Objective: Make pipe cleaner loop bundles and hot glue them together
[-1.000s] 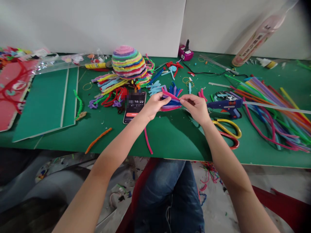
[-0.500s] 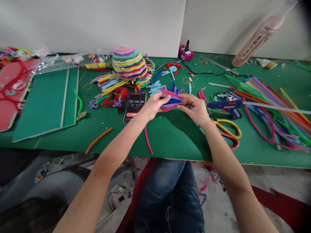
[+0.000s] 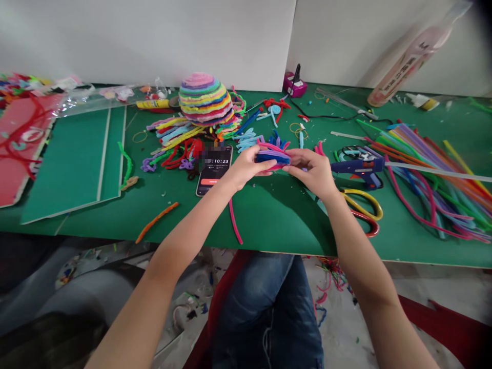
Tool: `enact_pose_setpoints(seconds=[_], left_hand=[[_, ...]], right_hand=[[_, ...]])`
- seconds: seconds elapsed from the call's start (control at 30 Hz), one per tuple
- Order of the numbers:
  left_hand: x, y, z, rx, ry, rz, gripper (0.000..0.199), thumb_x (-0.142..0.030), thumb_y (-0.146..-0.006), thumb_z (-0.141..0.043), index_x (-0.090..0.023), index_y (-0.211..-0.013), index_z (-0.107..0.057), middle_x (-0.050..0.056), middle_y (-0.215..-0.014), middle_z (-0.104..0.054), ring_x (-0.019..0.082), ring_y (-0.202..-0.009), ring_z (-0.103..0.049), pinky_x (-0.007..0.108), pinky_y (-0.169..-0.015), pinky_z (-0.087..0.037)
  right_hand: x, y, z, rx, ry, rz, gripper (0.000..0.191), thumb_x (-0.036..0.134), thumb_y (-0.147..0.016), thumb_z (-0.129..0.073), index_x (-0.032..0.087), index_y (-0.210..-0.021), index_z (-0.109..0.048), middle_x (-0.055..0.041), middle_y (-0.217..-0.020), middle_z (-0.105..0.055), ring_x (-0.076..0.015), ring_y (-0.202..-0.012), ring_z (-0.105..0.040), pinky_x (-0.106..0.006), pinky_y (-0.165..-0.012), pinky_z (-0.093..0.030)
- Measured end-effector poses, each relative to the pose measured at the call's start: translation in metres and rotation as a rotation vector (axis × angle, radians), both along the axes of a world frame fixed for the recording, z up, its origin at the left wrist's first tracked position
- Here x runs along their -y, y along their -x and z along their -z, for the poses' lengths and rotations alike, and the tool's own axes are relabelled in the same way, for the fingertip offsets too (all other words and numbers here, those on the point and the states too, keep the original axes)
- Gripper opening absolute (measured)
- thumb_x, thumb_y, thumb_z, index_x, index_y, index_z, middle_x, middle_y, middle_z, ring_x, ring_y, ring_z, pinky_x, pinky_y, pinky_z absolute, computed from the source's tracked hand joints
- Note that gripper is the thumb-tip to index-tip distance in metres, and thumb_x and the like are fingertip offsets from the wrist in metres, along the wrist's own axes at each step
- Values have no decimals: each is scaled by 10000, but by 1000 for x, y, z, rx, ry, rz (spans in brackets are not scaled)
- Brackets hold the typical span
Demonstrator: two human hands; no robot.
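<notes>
A bundle of pink, purple and blue pipe cleaners [image 3: 273, 157] is held above the green table between my two hands. My left hand [image 3: 246, 166] grips its left end, thumb across the front. The fingers of my right hand [image 3: 312, 170] pinch its right end. Light blue twisted pieces [image 3: 246, 139] lie just behind my left hand. Under my left wrist is a phone [image 3: 209, 171] with a timer on its screen. One pink pipe cleaner [image 3: 235, 221] lies in front of the phone.
A striped, multicoloured dome [image 3: 205, 100] stands at the back. To the right are a blue glue gun [image 3: 359, 166], scissors with yellow and red handles [image 3: 363, 204] and many loose pipe cleaners [image 3: 434, 174]. A bottle [image 3: 411, 59] leans at the back right; a green board [image 3: 71, 159] lies left.
The bundle has turned slightly in my hands, and its blue strands now face me more. My left thumb has shifted lower along it. The fingers of my right hand have moved a little.
</notes>
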State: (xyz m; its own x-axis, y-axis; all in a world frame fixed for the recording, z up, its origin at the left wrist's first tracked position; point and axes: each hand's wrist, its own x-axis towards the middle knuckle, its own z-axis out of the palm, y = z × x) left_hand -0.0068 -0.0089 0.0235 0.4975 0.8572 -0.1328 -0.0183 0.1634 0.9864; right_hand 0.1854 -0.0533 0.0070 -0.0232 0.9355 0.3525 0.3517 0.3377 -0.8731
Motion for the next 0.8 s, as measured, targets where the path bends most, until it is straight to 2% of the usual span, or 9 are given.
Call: enact_pose_setpoints(seconds=[0.3, 0.67, 0.8], left_hand=[[-2, -2, 1, -45, -99, -37, 372, -242, -738, -739, -145, -1080, -629, 87, -1046, -678, 168, -888, -671, 257, -711, -582], [-3, -3, 5, -51, -118, -34, 339, -209, -735, -733, -134, -1053, -645, 88, -1005, -696, 176, -878, -674, 257, -687, -587], [-3, -3, 6, -55, -121, -24, 341, -217, -735, -731, -135, -1055, -648, 91, -1010, -697, 190, -901, -674, 279, -709, -590]], right_hand=[[0, 4, -4, -108, 105, -3, 239, 363, -767, -701, 215, -953, -677, -12, -780, -722, -150, -673, -675, -300, -600, -564], [2, 9, -5, -126, 128, 82, 195, 319, -736, -722, 186, -876, -697, -21, -756, -721, -139, -668, -664, -299, -638, -555], [3, 7, -7, -100, 135, 82, 262, 405, -732, -733, 185, -873, -711, -22, -734, -708, -146, -664, -661, -305, -631, -559]])
